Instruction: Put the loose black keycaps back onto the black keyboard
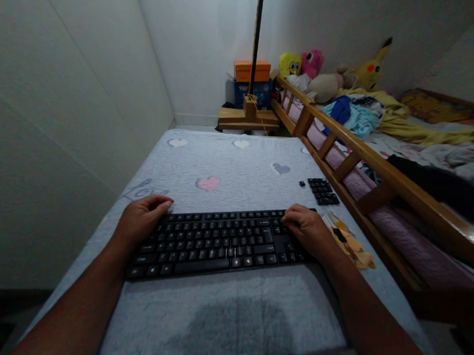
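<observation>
A black keyboard (220, 242) lies flat on the cloth-covered table, its key rows running left to right. My left hand (143, 217) is at its upper left corner, thumb and fingertips pressed together; whatever may be between them is too small to make out. Over the right part of the keyboard rests my right hand (305, 227), with its fingers curled together near the upper right keys. Its fingertips hide what they touch. Several loose black keycaps (323, 191) form a block beyond the right end, and a single keycap (302, 184) sits just left of them.
An orange cloth-like item (354, 245) with thin tools lies right of the keyboard. A wooden bed rail (350, 140) runs along the table's right side, with clothes and plush toys behind it. At the far end stand a wooden post base (250, 110) and an orange box (252, 71).
</observation>
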`<action>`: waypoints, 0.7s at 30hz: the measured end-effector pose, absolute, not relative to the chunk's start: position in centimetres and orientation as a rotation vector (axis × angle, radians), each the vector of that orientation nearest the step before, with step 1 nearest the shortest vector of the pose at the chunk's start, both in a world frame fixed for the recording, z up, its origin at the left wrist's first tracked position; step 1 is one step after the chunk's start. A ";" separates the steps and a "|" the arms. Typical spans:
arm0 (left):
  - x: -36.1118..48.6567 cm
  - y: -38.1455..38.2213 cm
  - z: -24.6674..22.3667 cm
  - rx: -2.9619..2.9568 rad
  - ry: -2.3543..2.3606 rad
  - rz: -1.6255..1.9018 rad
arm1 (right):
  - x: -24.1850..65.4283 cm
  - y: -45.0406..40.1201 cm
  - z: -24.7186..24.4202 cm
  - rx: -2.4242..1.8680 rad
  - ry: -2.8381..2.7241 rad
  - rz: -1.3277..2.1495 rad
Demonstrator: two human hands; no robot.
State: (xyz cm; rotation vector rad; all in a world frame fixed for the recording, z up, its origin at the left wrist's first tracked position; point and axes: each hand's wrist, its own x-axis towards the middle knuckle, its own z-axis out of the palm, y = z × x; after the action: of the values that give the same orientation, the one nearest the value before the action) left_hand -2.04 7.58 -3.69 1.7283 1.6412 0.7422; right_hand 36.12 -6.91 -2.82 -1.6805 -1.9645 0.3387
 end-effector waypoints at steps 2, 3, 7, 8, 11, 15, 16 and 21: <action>-1.9 7.5 -3.5 1.719 1.643 0.738 | 36.2 -6.9 -3.0 -1.682 -1.977 0.323; -1.9 7.5 -3.4 1.718 1.646 0.740 | 36.2 -6.8 -3.2 -1.683 -1.982 0.315; -1.8 7.5 -3.4 1.722 1.652 0.764 | 36.2 -6.8 -3.4 -1.687 -1.981 0.314; -1.9 7.5 -3.5 1.724 1.646 0.765 | 36.2 -6.8 -3.4 -1.684 -1.970 0.328; -2.1 7.6 -3.7 1.726 1.632 0.761 | 36.4 -7.0 -3.2 -1.639 -1.901 0.386; -2.4 7.8 -4.1 1.722 1.632 0.751 | 37.0 -7.1 -2.8 -1.607 -1.744 0.320; -2.4 7.9 -4.3 1.724 1.631 0.744 | 37.1 -7.2 -2.8 -1.612 -1.716 0.292; -2.4 8.2 -4.4 1.732 1.637 0.726 | 37.3 -7.2 -3.3 -1.579 -1.768 0.288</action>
State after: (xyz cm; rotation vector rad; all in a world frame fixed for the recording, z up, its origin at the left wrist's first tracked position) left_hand -2.44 8.19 -4.41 1.7324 1.6372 0.7261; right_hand 37.32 -7.17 -3.34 -1.5791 -1.7681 0.2880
